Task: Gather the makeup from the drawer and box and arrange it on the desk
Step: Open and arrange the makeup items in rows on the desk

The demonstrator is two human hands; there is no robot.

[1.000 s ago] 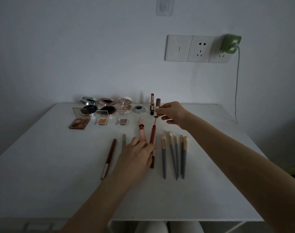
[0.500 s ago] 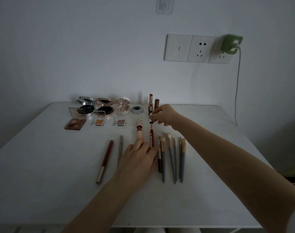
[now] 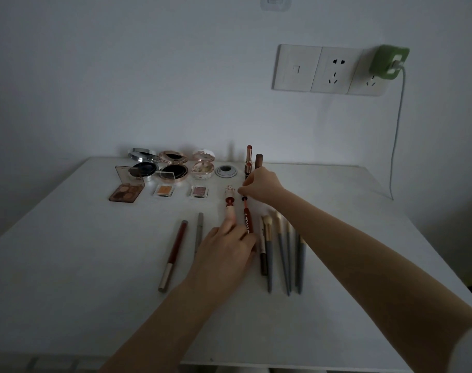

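One white desk [image 3: 68, 278], dim wall [image 3: 122, 76], green charger [image 3: 389, 61]

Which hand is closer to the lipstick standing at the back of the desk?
Right. The right hand is just in front of the lipstick; the left hand is farther off, nearer the person.
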